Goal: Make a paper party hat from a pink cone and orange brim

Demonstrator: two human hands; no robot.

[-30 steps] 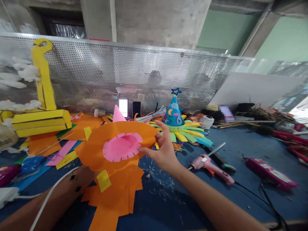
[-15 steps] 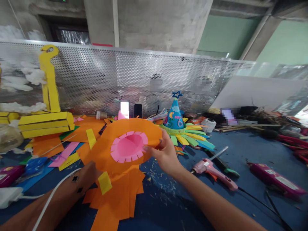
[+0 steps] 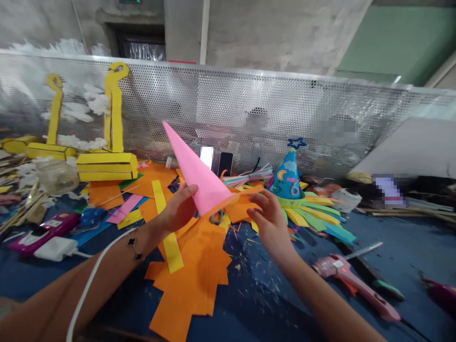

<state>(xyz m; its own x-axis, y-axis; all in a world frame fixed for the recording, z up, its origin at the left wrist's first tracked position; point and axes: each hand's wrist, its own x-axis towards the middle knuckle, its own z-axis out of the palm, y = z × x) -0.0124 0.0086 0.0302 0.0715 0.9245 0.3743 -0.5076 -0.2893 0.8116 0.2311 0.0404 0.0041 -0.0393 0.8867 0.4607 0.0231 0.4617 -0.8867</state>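
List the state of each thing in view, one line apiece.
Pink paper cone: rolled, held in the air, tip pointing up and left.
Left hand: fingers pressed against the cone's side.
Right hand: raised, fingers curved, beside the cone's base.
Fringed orange paper: lying flat below the hands.
Party hat: upright on a fan of paper strips.
Pink glue gun: lying down, small red light lit.
Phone: upright, screen dark.

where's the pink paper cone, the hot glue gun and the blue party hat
pink paper cone point(image 3: 194, 172): head view, middle of its side
hot glue gun point(image 3: 331, 266): head view, pink body above the handle
blue party hat point(image 3: 288, 179): head view, middle of its printed side
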